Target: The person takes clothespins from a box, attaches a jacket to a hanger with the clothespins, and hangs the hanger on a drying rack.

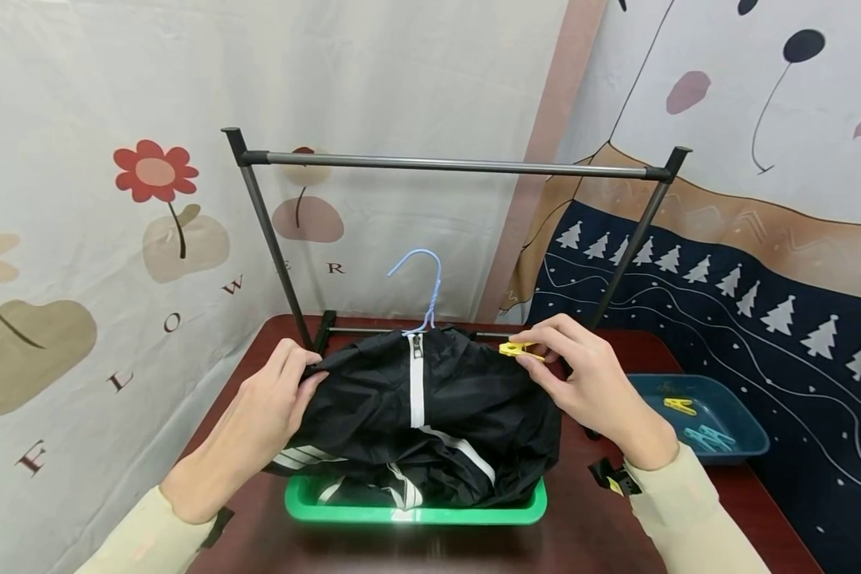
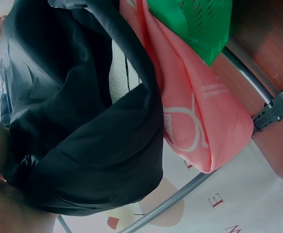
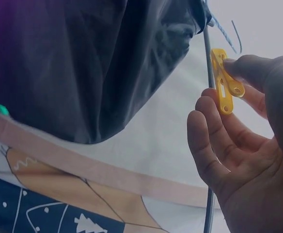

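A black jacket (image 1: 373,399) with a white zip strip hangs on a blue hanger (image 1: 430,291), its lower part over a green basket (image 1: 416,516). At the jacket's left shoulder, my left hand (image 1: 261,410) pinches the fabric between thumb and fingers. My right hand (image 1: 591,375) holds a yellow clothespin (image 3: 222,82) between thumb and fingers, close to the jacket's right shoulder. In the left wrist view, the jacket (image 2: 83,121) fills much of the frame, with pink fabric (image 2: 204,107) bearing pale print beside it.
A dark metal rack (image 1: 445,163) stands behind the jacket on the reddish-brown table (image 1: 244,550). To the right, a blue tray (image 1: 753,438) contains another yellow clothespin (image 1: 680,406) and light-blue clothespins (image 1: 710,438). Patterned cloth walls (image 1: 416,72) enclose the back.
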Available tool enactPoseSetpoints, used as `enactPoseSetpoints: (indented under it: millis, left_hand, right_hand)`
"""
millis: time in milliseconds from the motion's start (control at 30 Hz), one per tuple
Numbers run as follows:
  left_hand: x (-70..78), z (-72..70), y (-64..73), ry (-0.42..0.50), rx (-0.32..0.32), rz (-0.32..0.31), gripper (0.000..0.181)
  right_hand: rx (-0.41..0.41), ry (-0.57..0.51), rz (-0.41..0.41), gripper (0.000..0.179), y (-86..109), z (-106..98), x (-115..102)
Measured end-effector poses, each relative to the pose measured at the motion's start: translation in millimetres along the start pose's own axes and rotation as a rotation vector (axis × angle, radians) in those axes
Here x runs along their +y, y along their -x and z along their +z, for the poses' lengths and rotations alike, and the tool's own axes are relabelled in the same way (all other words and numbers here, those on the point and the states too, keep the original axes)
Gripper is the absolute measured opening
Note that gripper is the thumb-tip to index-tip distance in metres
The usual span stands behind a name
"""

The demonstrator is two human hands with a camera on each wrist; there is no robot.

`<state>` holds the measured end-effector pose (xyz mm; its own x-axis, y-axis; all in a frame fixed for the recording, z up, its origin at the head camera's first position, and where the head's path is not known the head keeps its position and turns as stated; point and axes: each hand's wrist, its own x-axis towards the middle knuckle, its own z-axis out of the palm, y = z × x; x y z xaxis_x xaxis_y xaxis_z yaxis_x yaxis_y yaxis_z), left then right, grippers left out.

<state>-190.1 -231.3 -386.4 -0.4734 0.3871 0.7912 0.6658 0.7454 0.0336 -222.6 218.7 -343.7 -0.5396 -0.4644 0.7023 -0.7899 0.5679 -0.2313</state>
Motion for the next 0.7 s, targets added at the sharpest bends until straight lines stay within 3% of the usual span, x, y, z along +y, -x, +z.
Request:
enactPoseSetpoints:
  millis: [367,700]
  left_hand:
    - [-0.5,0.0,-0.8,0.011,-0.008,-0.006,0.051]
    - [0.6,1.1,-1.8,0.003,-0.007,-0.006,0.051]
  right_hand:
    - [-0.007,-0.051,0.003,0.038,-8.2,7,-10]
    - [0.018,-0.065,-0.05,0.041,-14.1,15,-15]
